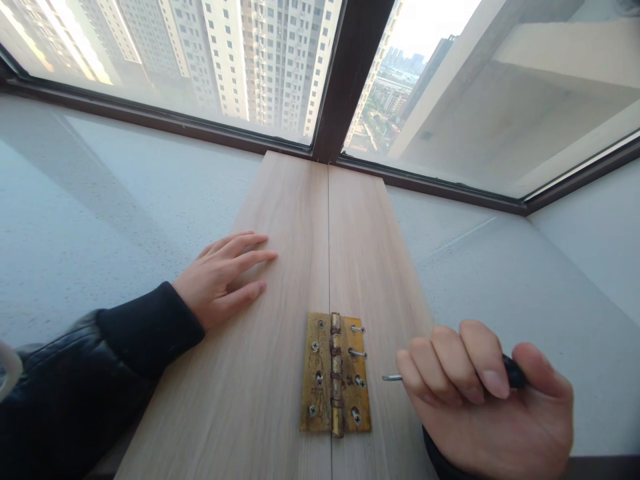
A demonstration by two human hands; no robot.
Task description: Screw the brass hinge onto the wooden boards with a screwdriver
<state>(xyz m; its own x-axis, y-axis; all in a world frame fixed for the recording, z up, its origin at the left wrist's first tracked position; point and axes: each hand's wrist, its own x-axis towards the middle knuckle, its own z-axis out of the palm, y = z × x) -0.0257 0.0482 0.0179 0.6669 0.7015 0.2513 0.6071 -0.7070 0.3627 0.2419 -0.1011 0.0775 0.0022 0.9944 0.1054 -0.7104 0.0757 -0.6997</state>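
Two light wooden boards (295, 233) lie side by side on a pale sill, joined near me by a worn brass hinge (335, 375). Several screws sit in its leaves; two on the right leaf (357, 352) stand partly raised. My left hand (225, 277) lies flat and open on the left board, fingers stretched toward the seam. My right hand (480, 400) is closed around a dark-handled screwdriver (393, 378), whose metal tip points left and ends just right of the hinge's right leaf.
A large window with a dark frame (350, 80) rises behind the boards, showing high-rise buildings outside. The speckled white sill (100, 200) spreads left and right of the boards. My dark sleeve (90, 380) rests at the lower left.
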